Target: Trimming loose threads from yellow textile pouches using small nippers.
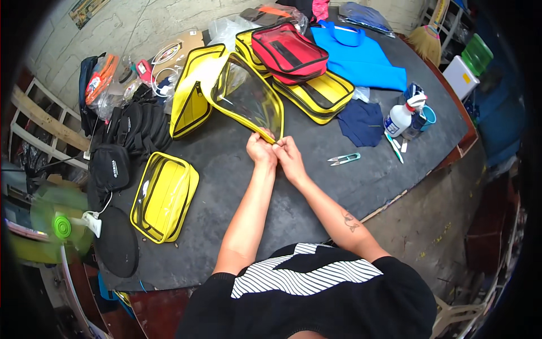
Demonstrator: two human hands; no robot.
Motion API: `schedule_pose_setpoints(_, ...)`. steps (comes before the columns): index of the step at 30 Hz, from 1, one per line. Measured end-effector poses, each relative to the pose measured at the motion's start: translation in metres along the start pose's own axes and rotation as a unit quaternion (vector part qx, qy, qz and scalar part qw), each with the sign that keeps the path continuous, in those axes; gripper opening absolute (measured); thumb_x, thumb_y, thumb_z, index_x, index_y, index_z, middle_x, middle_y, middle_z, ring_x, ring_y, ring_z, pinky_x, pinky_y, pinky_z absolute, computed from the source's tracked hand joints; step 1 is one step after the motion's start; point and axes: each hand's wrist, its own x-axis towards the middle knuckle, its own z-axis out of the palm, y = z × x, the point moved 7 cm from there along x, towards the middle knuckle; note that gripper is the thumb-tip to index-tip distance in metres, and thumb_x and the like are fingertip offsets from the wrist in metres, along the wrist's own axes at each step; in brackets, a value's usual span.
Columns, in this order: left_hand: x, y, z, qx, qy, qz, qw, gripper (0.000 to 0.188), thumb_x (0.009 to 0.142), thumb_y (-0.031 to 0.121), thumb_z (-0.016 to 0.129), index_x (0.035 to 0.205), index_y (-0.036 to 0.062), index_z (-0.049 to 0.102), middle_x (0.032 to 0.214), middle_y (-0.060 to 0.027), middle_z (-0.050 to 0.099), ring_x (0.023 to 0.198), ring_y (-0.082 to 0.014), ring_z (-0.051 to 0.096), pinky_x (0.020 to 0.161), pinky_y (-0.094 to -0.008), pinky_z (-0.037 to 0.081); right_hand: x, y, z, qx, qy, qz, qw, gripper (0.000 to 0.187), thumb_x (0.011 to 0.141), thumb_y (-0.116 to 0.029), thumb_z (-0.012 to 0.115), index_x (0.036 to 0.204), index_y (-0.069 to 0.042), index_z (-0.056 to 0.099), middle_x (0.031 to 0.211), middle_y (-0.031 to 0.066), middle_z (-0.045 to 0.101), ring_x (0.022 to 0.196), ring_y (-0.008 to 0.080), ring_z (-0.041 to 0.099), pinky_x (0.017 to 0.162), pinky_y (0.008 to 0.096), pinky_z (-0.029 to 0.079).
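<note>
Yellow vinyl with a clear plastic panel makes up the open pouch (226, 93) at the middle of the head view: its boxy yellow body stands on the dark counter (361, 186) toward 11 o'clock from the hands, while the see-through flap, edged in yellow binding, swings out toward the person. Both hands meet at the flap's lower corner. The left hand (260, 151) pinches the yellow edge, its fingers closed on the binding, and the right hand (289, 155) presses against it from 3 o'clock, fingers likewise closed on the same corner. At 8 o'clock from the hands a finished yellow pouch (164, 196) lies flat, well apart. At 12 o'clock a red pouch (289, 52) rests on top of stacked yellow ones, and beyond it at 1 o'clock lies a blue bag (361, 56). At 3 o'clock, near the hands, small teal thread snips (344, 159) lie on the counter, with a white spray bottle (402, 117) farther out at 2 o'clock. A green fan (61, 225) spins at 9 o'clock by the counter's edge.
</note>
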Motion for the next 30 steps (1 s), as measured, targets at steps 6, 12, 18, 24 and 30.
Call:
schedule_pose_setpoints(6, -0.004, 0.012, -0.007, 0.030, 0.010, 0.020, 0.999, 0.023, 0.081, 0.020, 0.043, 0.065, 0.0045, 0.048, 0.061, -0.0095, 0.049, 0.057, -0.0217, 0.047, 0.057, -0.0330, 0.040, -0.014, -0.023, 0.018, -0.182, 0.074, -0.065, 0.978, 0.025, 0.085, -0.026, 0.061, 0.090, -0.006, 0.046, 0.086, 0.0135, 0.059, 0.076, 0.0329, 0.061, 0.067, 0.0424, 0.047)
schedule_pose_setpoints(12, -0.005, 0.011, -0.005, 0.026, -0.011, 0.004, 1.000, 0.025, 0.082, 0.023, 0.043, 0.064, 0.0054, 0.049, 0.059, -0.0097, 0.049, 0.056, -0.0218, 0.048, 0.056, -0.0332, 0.042, -0.016, -0.025, 0.020, -0.229, 0.079, -0.059, 0.968, 0.028, 0.082, -0.028, 0.061, 0.092, -0.008, 0.045, 0.094, 0.0122, 0.058, 0.083, 0.0370, 0.061, 0.069, 0.0459, 0.046)
schedule_pose_setpoints(18, -0.002, 0.012, -0.013, 0.038, -0.017, 0.030, 0.999, 0.031, 0.085, 0.026, 0.041, 0.063, 0.0055, 0.049, 0.058, -0.0099, 0.050, 0.055, -0.0216, 0.049, 0.055, -0.0323, 0.042, -0.014, -0.022, 0.021, -0.255, 0.080, -0.036, 0.963, 0.029, 0.080, -0.027, 0.059, 0.093, -0.006, 0.043, 0.094, 0.0156, 0.058, 0.084, 0.0386, 0.061, 0.071, 0.0474, 0.046)
schedule_pose_setpoints(24, -0.003, 0.010, -0.013, 0.039, 0.006, 0.035, 0.999, 0.030, 0.086, 0.026, 0.042, 0.064, 0.0060, 0.050, 0.058, -0.0090, 0.051, 0.054, -0.0205, 0.050, 0.055, -0.0316, 0.042, -0.012, -0.021, 0.020, -0.265, 0.079, 0.007, 0.961, 0.027, 0.081, -0.027, 0.056, 0.094, -0.007, 0.043, 0.096, 0.0171, 0.060, 0.088, 0.0386, 0.060, 0.076, 0.0459, 0.046)
schedule_pose_setpoints(30, -0.003, 0.011, -0.014, 0.043, 0.032, 0.036, 0.998, 0.031, 0.084, 0.027, 0.042, 0.064, 0.0058, 0.051, 0.058, -0.0093, 0.052, 0.054, -0.0222, 0.050, 0.057, -0.0334, 0.043, -0.013, -0.019, 0.020, -0.265, 0.084, -0.011, 0.960, 0.031, 0.080, -0.027, 0.057, 0.095, -0.005, 0.042, 0.098, 0.0179, 0.058, 0.087, 0.0405, 0.060, 0.074, 0.0483, 0.047)
